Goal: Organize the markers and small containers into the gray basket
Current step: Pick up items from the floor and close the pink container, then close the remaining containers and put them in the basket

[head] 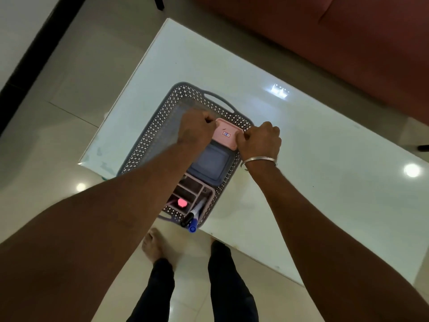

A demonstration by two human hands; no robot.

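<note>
The gray perforated basket [148, 145] lies on the white glass table. At its far end a small pink container [226, 134] is upside down with a small label on its base. My left hand [196, 127] grips its left end and my right hand [260, 139] grips its right end. A gray-blue container [210, 162] sits just nearer inside the basket. At the near end a pink divided organizer [185, 192] holds a pink-capped marker [181, 202], a black marker [188, 218] and a blue marker [193, 225] that stick out over the rim.
The white glass table [313, 170] stretches to the right and far side. A reddish-brown sofa [348, 43] stands beyond it. Tiled floor lies to the left, and my legs and bare foot [153, 247] are below the table's near edge.
</note>
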